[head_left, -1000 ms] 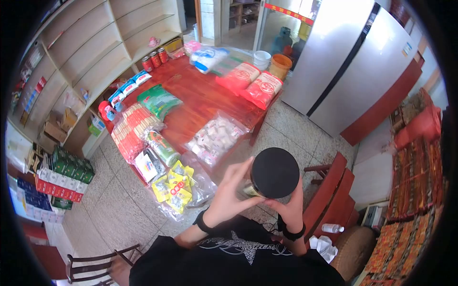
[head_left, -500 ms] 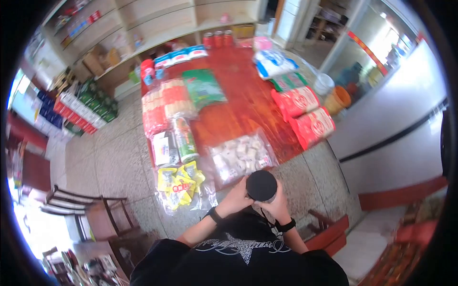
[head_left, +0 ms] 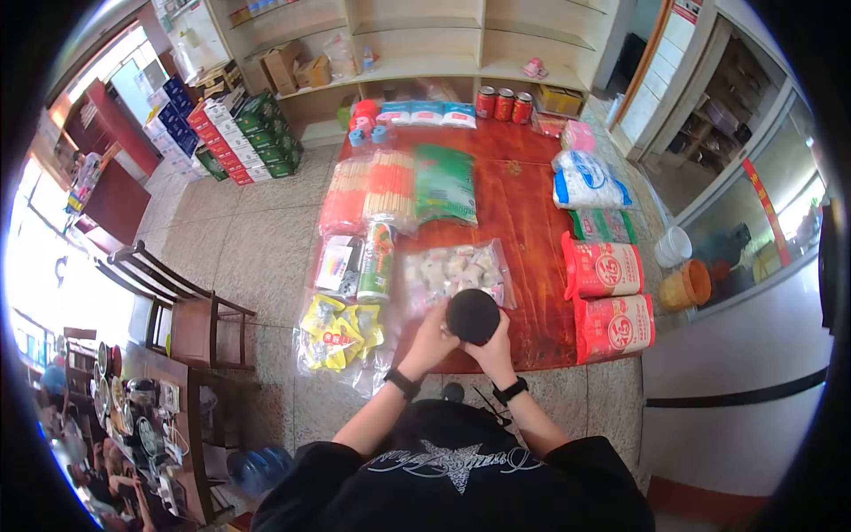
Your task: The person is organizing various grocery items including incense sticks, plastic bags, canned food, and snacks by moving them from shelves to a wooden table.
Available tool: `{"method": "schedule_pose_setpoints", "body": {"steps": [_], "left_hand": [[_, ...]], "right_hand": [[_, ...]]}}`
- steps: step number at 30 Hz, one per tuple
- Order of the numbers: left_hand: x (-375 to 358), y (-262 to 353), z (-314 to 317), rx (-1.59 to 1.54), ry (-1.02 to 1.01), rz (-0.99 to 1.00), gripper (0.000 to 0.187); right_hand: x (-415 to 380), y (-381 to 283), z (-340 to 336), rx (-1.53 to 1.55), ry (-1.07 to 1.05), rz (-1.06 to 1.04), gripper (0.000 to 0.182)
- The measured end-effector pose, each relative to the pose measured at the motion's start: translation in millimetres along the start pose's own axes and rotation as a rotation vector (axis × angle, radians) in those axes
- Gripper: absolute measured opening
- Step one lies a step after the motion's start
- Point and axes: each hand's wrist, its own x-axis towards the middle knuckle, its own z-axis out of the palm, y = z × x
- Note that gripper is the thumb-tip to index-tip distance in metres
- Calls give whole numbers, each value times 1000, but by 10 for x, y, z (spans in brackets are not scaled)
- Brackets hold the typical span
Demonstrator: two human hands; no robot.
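Observation:
A dark item with a round black top [head_left: 473, 316] is held between my two hands above the near edge of the red-brown table [head_left: 523, 208]. My left hand [head_left: 431, 341] grips its left side, and my right hand [head_left: 493, 351] grips its right side. What lies under the black top is mostly hidden. Just beyond it is a clear bag of small wrapped pieces [head_left: 452, 270]. To the left lie a bag of yellow packets [head_left: 339, 335], a green-labelled cylinder [head_left: 376, 266] and a white box [head_left: 339, 264].
Red bags [head_left: 613, 324] line the right edge, with a blue-white bag [head_left: 589, 182] beyond. Bundled sticks [head_left: 387, 184], a green bag [head_left: 446, 182] and red cans [head_left: 503, 105] lie farther back. A wooden chair [head_left: 199, 319] stands left, a grey appliance [head_left: 736, 355] right.
The view has turned and shifted, so the table appears straighter and farther right. My hands and the black-topped item now appear over the table's near edge, still together.

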Motion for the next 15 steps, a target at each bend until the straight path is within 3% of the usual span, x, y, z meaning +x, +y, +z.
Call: {"method": "schedule_pose_setpoints", "body": {"steps": [3,9,15], "left_hand": [[189,-122,50,-83,154,-5,78],[154,-266,18,-196,162,3,81],[319,-239,-81,-368,179,-20,80]], "right_hand": [[161,5,229,-36,53,9,95],[164,-154,302,-116,28,57,93],[444,-35,352,-152,-13,-84,87]]}}
